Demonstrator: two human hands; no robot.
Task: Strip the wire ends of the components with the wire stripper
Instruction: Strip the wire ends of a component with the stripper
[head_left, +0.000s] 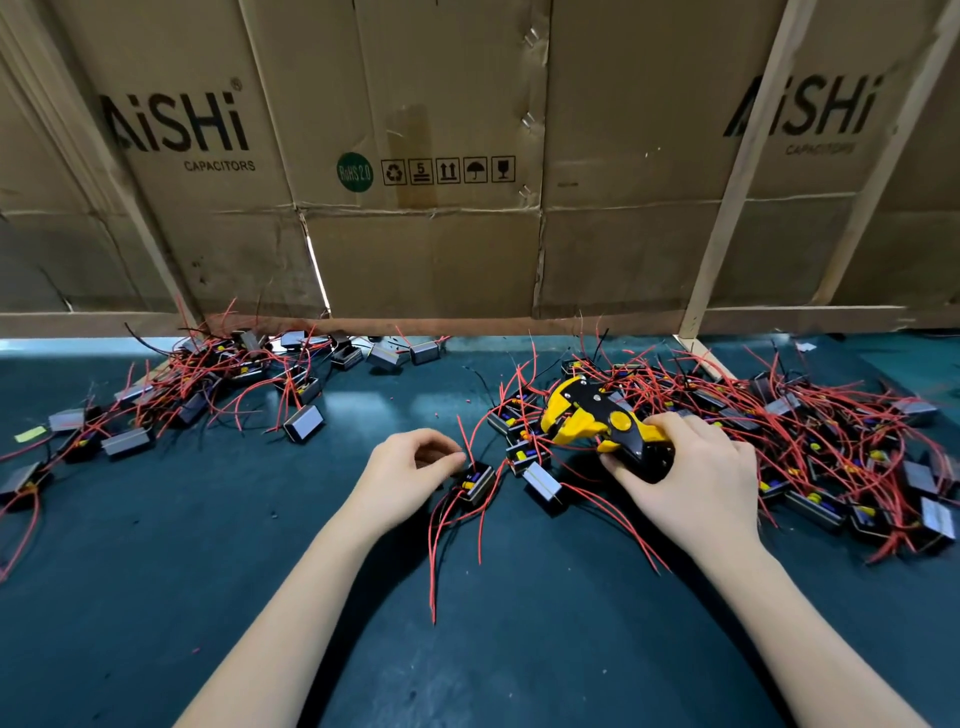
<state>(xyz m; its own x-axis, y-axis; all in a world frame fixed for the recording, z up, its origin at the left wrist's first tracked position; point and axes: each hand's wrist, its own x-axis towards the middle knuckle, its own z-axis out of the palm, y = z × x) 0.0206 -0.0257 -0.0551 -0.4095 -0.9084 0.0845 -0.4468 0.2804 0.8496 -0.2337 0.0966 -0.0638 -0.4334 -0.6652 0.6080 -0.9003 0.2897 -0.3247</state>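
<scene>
From the head camera, both bare forearms reach forward over a dark teal desk (156, 597). The right hand (691, 478) grasps the wire stripper (602, 426) by its black and yellow handles, fingers curled over the top and thumb under the near side; the tool's yellow head points left and away, lying low over the near edge of the right pile (831, 441) of small black box components tangled in red wires. The left hand (415, 467) lies just left of centre with its fingers curled toward the thumb — the fingertips pinch a red wire that stands up from a single component (477, 483), a black box with yellow and blue parts showing in its open top. That component sits on the desk between the two hands, touching the left fingertips, its other red leads trailing toward the near edge. A second heap (218, 384) of the same boxes and wires lies well apart at the far left. Behind everything stands a wall of flattened cardboard (426, 249) printed "AiSHi CAPACITORS", braced by pale wooden battens (727, 218).
</scene>
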